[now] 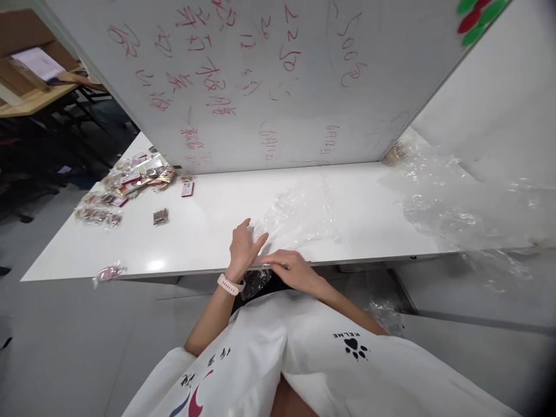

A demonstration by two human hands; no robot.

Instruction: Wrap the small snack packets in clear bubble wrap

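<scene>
A thin clear plastic bag [299, 214] lies crumpled and spread on the white table in front of me. My left hand [244, 250], with a pale pink watch on its wrist, is at the bag's left edge; its thumb stands apart from the fingers. At the table's front edge, my right hand [293, 269] is bent inward, with thumb and fingers drawn together near the bag's near edge. A bit of clear film [257, 282] hangs below the table edge between my wrists. What exactly the right fingertips pinch is partly hidden.
Small packets [145, 176] are heaped at the table's left end. A small brown packet [160, 216], a red-and-white box [187, 189] and a pink packet [108, 272] lie apart. A whiteboard [278, 92] stands behind; more clear plastic [452, 202] covers the right side. A person's arm [84, 80] shows far left.
</scene>
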